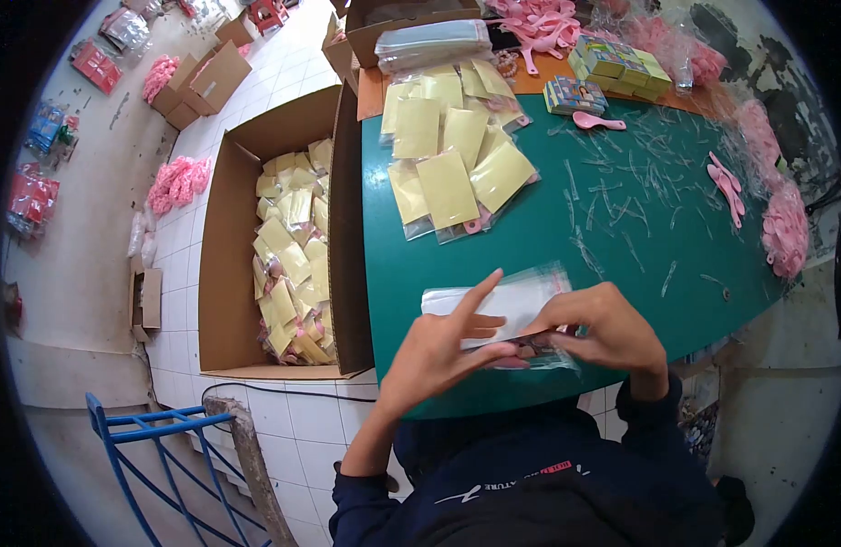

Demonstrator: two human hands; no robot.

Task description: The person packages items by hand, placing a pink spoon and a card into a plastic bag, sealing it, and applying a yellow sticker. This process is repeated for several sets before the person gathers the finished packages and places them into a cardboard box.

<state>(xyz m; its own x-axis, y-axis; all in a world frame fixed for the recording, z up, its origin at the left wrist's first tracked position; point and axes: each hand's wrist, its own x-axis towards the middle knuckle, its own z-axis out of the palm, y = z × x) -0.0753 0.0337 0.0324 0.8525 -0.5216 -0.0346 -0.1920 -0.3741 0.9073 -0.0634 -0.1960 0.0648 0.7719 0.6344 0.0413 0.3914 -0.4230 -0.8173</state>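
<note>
A stack of clear plastic bags [516,301] lies near the table's front edge, between my hands. My left hand [430,356] is over its left end, index finger and thumb stretched apart. From the other side my right hand [612,330] pinches a clear plastic bag [555,357] at the near edge of the stack. Something pink [510,363] shows beside the left thumb, partly hidden by the fingers. Beyond the hands lies a pile of filled clear packets with pale yellow cards [448,187].
A large cardboard box [222,264] of similar packets stands left of the green table [530,246]. Plastic strips [639,196], pink spoons [600,121], and small boxes [574,96] lie toward the back right. A blue metal frame [165,428] stands at lower left.
</note>
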